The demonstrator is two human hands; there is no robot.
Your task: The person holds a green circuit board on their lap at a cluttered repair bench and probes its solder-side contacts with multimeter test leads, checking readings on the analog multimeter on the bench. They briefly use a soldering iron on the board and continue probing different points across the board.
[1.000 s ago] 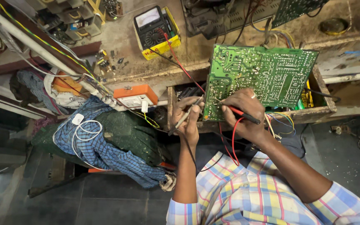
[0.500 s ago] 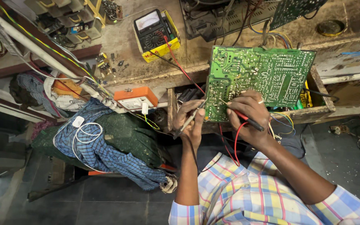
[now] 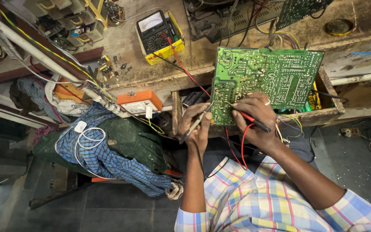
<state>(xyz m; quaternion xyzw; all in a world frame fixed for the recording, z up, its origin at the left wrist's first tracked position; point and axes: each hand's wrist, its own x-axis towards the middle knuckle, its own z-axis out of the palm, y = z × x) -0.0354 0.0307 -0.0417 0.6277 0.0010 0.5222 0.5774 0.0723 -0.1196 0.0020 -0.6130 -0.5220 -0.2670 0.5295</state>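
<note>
A green circuit board (image 3: 271, 79) stands tilted over an open wooden drawer (image 3: 329, 112), solder side towards me. My left hand (image 3: 196, 124) is closed on a black test probe (image 3: 193, 128) whose tip touches the board's lower left corner. My right hand (image 3: 256, 118) grips a red test probe (image 3: 250, 120) and rests its tip on the same corner, a little to the right. Red and black leads run from both probes up to a yellow analog multimeter (image 3: 159, 36) on the bench.
The worn wooden bench (image 3: 202, 51) carries loose parts, a dark chassis with wires (image 3: 232, 19) and another green board (image 3: 299, 10). An orange switch box (image 3: 140, 102) hangs at the bench edge. Blue checked cloth with a white cable (image 3: 93, 148) lies over a dark green bag at left.
Both hands with their probes have stayed at the board's lower left corner, with only small shifts of the tips. The view has drifted slightly.
</note>
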